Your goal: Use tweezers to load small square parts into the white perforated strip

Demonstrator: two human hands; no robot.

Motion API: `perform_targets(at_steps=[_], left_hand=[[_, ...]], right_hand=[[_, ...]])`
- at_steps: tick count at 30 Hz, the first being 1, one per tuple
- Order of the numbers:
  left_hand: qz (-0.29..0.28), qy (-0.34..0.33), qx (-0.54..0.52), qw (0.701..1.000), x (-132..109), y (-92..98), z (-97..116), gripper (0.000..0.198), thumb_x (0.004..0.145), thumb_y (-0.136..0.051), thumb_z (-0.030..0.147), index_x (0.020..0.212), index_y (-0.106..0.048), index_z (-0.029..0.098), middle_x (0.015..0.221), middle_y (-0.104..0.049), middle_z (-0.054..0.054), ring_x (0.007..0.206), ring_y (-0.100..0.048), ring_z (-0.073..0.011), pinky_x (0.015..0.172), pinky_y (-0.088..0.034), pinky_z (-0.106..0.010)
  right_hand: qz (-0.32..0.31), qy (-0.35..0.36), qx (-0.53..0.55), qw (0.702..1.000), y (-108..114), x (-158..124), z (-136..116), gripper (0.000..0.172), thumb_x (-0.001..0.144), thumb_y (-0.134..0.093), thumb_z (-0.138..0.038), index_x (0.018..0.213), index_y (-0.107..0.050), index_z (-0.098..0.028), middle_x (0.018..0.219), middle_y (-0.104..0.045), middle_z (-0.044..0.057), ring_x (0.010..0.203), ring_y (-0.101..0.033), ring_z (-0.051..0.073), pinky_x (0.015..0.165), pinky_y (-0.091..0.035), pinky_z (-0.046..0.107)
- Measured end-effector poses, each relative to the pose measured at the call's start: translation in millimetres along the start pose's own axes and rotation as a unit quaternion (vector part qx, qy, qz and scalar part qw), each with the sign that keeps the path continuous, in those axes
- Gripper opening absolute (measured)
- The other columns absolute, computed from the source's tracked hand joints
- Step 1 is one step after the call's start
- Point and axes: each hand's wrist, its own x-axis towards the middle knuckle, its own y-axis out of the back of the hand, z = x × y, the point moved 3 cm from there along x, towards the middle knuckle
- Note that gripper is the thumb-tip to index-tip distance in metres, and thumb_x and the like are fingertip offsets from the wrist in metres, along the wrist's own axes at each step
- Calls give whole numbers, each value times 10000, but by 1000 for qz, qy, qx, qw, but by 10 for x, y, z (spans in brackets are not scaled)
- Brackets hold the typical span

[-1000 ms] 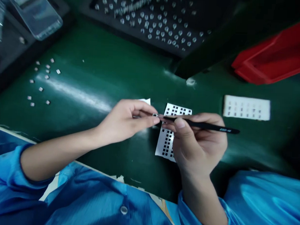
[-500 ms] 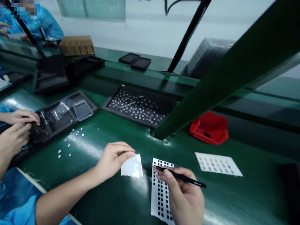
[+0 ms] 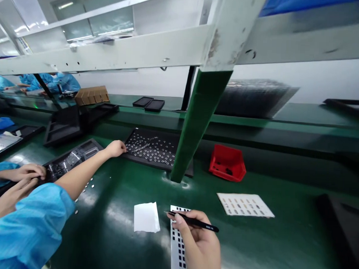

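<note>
My left hand is stretched out at the left edge of a black tray of small ring-like parts. Its fingers are pressed together; what they hold, if anything, is too small to name. My right hand grips black tweezers, tips pointing left. Under that hand lies a white sheet with rows of small black squares, partly covered by the hand. A blank white paper square lies on the green table to the left of the sheet.
A red bin with dark bits and a white card of small pieces stand right. A green post rises behind the sheet. At left, another person's hands work over a black tray. Small squares lie scattered nearby.
My left hand has left the white paper square and reached forward and left to the black tray. My right hand still holds the tweezers over the sheet. The camera view has tilted up.
</note>
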Motion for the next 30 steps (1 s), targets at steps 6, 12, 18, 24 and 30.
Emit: perform_targets(at_steps=[6,12,18,24,30], left_hand=[[-64,13,55,996,209,-79,-50,382,1060,-746,416,1367,-713,192,1398,-713,-114,1199,-730,-273,1003,-655,-461],[-3,-4,64,998,212,65,-29,366,1065,-740,423,1342,-720,185,1363,-727,-109,1171,-738,-264,996,-658,-457],[143,-60,68,986,-307,355,-49,241,1083,-618,298,1150,-814,175,1275,-804,-131,1240,-745,-295,1145,-566,-469],[177,-115,67,975,-903,210,10,339,1009,-550,297,1040,-866,179,1122,-847,-142,1089,-791,-339,1019,-588,-420],[162,-126,51,977,-1648,-138,-39,334,1044,-552,354,1063,-856,217,1084,-848,-101,1022,-798,-287,959,-605,-378]], right_hand=[[1,15,31,999,-15,-9,32,443,814,-954,-597,936,-710,-248,954,-855,105,879,-842,281,802,-671,366],[18,24,38,999,-14,-12,38,468,797,-961,-616,934,-722,-238,935,-849,109,834,-838,284,768,-678,374],[20,11,25,999,16,-45,-55,430,814,-967,-557,939,-678,-264,945,-869,99,813,-836,272,809,-685,392],[12,14,-3,1000,40,-76,-73,433,835,-953,-565,961,-671,-261,954,-877,104,812,-848,278,793,-684,382],[0,28,-14,1000,124,24,-138,511,773,-987,-607,935,-656,-253,910,-872,126,851,-881,336,711,-699,380]])
